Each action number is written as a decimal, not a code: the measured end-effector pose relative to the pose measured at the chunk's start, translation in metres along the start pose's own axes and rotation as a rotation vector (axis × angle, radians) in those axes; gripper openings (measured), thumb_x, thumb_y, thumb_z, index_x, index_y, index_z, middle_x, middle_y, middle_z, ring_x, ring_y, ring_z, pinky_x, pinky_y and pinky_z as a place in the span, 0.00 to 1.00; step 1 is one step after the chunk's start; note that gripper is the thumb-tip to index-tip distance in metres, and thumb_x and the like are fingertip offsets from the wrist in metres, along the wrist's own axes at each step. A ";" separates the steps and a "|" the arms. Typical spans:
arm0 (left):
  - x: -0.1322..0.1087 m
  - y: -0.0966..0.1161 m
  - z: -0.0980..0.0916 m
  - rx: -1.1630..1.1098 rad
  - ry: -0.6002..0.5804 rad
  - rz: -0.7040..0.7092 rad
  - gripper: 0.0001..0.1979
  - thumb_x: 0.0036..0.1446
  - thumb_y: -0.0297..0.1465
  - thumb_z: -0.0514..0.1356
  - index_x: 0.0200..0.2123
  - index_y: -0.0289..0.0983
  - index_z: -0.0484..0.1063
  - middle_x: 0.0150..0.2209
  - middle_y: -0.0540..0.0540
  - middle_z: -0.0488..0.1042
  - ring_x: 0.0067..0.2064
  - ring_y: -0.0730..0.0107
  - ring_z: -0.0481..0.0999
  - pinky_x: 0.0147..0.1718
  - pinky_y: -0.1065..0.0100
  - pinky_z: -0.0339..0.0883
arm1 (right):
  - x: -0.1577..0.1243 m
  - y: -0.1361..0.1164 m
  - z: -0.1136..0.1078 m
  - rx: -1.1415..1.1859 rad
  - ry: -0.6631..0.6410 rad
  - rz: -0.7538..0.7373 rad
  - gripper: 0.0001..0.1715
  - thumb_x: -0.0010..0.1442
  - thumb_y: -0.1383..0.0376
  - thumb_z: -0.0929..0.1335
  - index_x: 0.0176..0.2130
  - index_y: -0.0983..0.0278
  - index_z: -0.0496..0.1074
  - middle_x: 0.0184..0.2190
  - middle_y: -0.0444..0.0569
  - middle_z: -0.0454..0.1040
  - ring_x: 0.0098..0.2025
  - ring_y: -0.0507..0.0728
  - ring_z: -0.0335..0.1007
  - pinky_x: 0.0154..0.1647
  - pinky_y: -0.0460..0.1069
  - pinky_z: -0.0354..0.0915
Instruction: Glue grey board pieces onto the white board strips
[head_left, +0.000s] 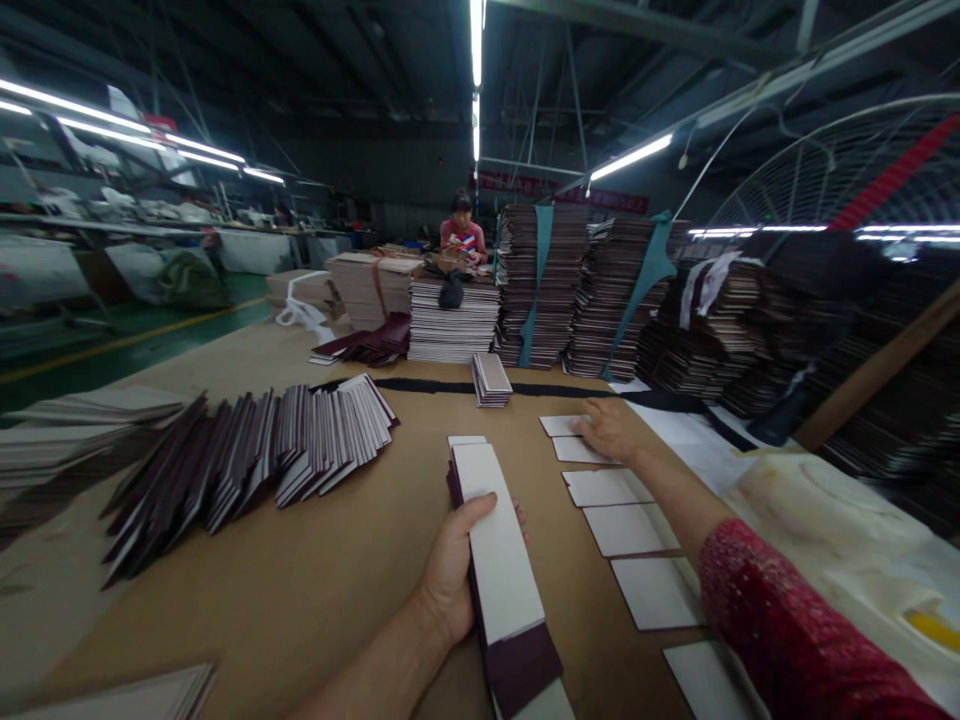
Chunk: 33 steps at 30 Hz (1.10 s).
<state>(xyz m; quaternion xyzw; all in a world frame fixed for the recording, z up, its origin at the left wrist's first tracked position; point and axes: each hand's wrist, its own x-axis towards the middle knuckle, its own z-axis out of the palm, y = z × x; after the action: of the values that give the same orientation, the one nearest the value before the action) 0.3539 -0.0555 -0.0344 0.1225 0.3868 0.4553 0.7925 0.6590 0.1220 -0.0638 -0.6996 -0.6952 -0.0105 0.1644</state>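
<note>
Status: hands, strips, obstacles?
Left hand: closed around white-and-maroon strips. Right hand: at far end of white card row. Nearby: small stack ahead, fanned pieces to the left.

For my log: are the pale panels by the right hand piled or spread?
Spread: pale panels lie flat in a row from the right hand toward the camera.

The single view looks out from the person's head, facing forward and down across the table (330,560). On its clock face, the left hand (450,580) sits close in at six o'clock, the right hand (604,432) farther out near four. The wide view reaches beyond the table to tall stacks (566,285) at two and a ceiling light (477,40) at twelve.
</note>
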 end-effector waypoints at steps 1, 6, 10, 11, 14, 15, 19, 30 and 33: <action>0.000 0.000 0.000 0.002 -0.001 0.002 0.13 0.64 0.32 0.58 0.39 0.26 0.77 0.31 0.39 0.81 0.27 0.65 0.80 0.28 0.68 0.75 | 0.000 -0.002 0.003 -0.014 -0.048 -0.057 0.26 0.68 0.55 0.69 0.61 0.61 0.67 0.64 0.55 0.63 0.62 0.67 0.62 0.62 0.68 0.61; 0.001 0.000 0.000 0.008 0.007 -0.002 0.12 0.64 0.31 0.58 0.39 0.27 0.77 0.32 0.39 0.81 0.27 0.66 0.80 0.29 0.68 0.75 | 0.000 -0.005 0.013 -0.052 -0.163 -0.117 0.27 0.69 0.54 0.68 0.62 0.61 0.66 0.65 0.56 0.62 0.64 0.67 0.61 0.63 0.69 0.58; -0.001 0.002 0.002 0.010 0.024 -0.010 0.12 0.63 0.31 0.58 0.38 0.26 0.77 0.31 0.40 0.81 0.26 0.65 0.79 0.28 0.68 0.75 | 0.001 -0.006 0.014 -0.091 -0.169 -0.078 0.28 0.69 0.54 0.68 0.63 0.61 0.65 0.65 0.56 0.62 0.64 0.68 0.61 0.63 0.69 0.59; -0.002 0.002 0.003 0.006 0.025 -0.011 0.12 0.63 0.31 0.58 0.38 0.26 0.77 0.30 0.40 0.81 0.26 0.66 0.79 0.28 0.67 0.75 | 0.001 -0.006 0.015 -0.099 -0.164 -0.065 0.28 0.69 0.54 0.69 0.63 0.61 0.65 0.65 0.56 0.62 0.63 0.68 0.61 0.62 0.69 0.60; -0.003 0.001 0.003 -0.004 0.013 -0.009 0.11 0.63 0.30 0.58 0.38 0.27 0.77 0.31 0.39 0.81 0.27 0.66 0.79 0.29 0.67 0.75 | -0.002 -0.008 0.016 -0.116 -0.146 -0.043 0.28 0.69 0.55 0.68 0.63 0.60 0.65 0.65 0.56 0.62 0.64 0.68 0.61 0.62 0.70 0.60; -0.003 0.001 0.003 -0.006 0.009 -0.010 0.11 0.63 0.30 0.58 0.38 0.27 0.77 0.31 0.39 0.81 0.27 0.66 0.79 0.30 0.67 0.75 | -0.003 -0.009 0.017 -0.116 -0.142 -0.045 0.28 0.69 0.55 0.68 0.64 0.60 0.65 0.65 0.56 0.61 0.64 0.68 0.60 0.62 0.70 0.59; -0.002 0.001 0.003 -0.004 0.007 -0.018 0.11 0.61 0.30 0.59 0.38 0.27 0.77 0.30 0.39 0.81 0.26 0.65 0.79 0.28 0.67 0.75 | -0.012 -0.011 0.014 -0.096 -0.146 -0.069 0.29 0.69 0.54 0.68 0.64 0.60 0.64 0.66 0.56 0.61 0.64 0.68 0.60 0.63 0.70 0.58; 0.002 -0.004 0.000 -0.008 -0.050 0.062 0.14 0.59 0.30 0.56 0.41 0.25 0.76 0.31 0.35 0.81 0.27 0.61 0.80 0.30 0.64 0.74 | -0.047 -0.069 -0.021 0.335 -0.159 -0.075 0.27 0.68 0.55 0.68 0.62 0.63 0.66 0.66 0.57 0.60 0.65 0.68 0.58 0.64 0.68 0.56; 0.005 -0.006 0.000 0.023 -0.035 0.124 0.13 0.53 0.25 0.62 0.43 0.27 0.76 0.28 0.39 0.81 0.25 0.61 0.79 0.30 0.64 0.73 | -0.083 -0.106 -0.035 0.588 -0.339 -0.122 0.26 0.70 0.50 0.63 0.58 0.62 0.69 0.56 0.55 0.72 0.53 0.61 0.71 0.52 0.57 0.70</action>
<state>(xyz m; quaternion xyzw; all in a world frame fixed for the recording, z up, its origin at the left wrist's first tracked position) 0.3593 -0.0545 -0.0401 0.1633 0.3697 0.4968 0.7681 0.5600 0.0303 -0.0279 -0.5714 -0.7264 0.2970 0.2399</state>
